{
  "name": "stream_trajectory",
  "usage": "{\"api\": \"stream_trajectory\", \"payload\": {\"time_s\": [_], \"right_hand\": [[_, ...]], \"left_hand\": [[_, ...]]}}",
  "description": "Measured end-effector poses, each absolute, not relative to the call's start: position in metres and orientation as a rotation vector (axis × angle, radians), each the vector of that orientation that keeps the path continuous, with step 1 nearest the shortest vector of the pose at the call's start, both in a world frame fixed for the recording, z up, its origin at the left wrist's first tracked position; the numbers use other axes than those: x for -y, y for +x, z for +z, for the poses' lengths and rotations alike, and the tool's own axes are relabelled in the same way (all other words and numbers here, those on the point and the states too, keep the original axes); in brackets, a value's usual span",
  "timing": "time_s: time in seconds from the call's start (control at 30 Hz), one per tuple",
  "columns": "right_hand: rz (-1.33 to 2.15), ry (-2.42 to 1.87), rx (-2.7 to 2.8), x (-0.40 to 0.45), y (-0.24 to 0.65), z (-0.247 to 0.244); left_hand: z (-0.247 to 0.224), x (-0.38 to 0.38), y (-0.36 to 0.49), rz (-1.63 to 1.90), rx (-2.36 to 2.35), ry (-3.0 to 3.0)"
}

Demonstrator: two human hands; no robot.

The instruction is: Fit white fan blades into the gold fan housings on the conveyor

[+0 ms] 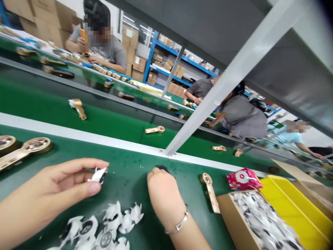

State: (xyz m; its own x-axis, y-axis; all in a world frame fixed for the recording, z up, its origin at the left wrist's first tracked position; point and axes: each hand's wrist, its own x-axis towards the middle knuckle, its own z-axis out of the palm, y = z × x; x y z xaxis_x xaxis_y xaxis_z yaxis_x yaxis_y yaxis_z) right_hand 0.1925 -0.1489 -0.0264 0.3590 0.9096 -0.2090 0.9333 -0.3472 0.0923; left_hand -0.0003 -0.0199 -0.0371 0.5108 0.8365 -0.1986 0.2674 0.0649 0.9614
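Observation:
My left hand [67, 182] pinches a small white fan blade wheel [98, 175] with a dark centre between thumb and fingertips, just above the green bench. My right hand [165, 192], a bracelet on its wrist, reaches down to a small heap of tiny black parts [162, 168]. Its fingers are curled and bunched, and their tips are hidden, so what they grip does not show. Several loose white fan blade wheels [105, 239] lie in a pile between and below my hands. A gold handheld fan body [210, 192] rests to the right of my right hand.
At the right stands a cardboard box [230, 220] full of white fan wheels, beside a pink packet [244, 178] and a yellow bin [293, 205]. Gold fan bodies [39, 145] lie at left. A slanting metal post [208, 114] rises before the green conveyor [114, 121]; co-workers sit beyond.

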Motion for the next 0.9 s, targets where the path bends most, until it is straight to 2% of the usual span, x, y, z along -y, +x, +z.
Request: {"api": "stream_trajectory", "payload": {"time_s": [0.4, 0.5, 0.7, 0.9], "right_hand": [[-0.114, 2.743, -1.804, 0.149, 0.193, -0.030], [-0.237, 2.812, -2.068, 0.153, 0.177, -0.021], [-0.703, 3.028, -2.704, 0.159, 0.145, -0.015], [-0.219, 2.883, -2.808, 0.160, 0.144, -0.015]], "left_hand": [[-0.030, 0.016, -0.006, 0.333, -0.734, 1.212], [-0.028, 0.025, -0.008, 0.308, -0.611, 1.093], [-0.023, 0.040, -0.009, 0.224, -0.368, 0.877], [-0.020, 0.043, -0.010, 0.225, -0.334, 0.807]]}}
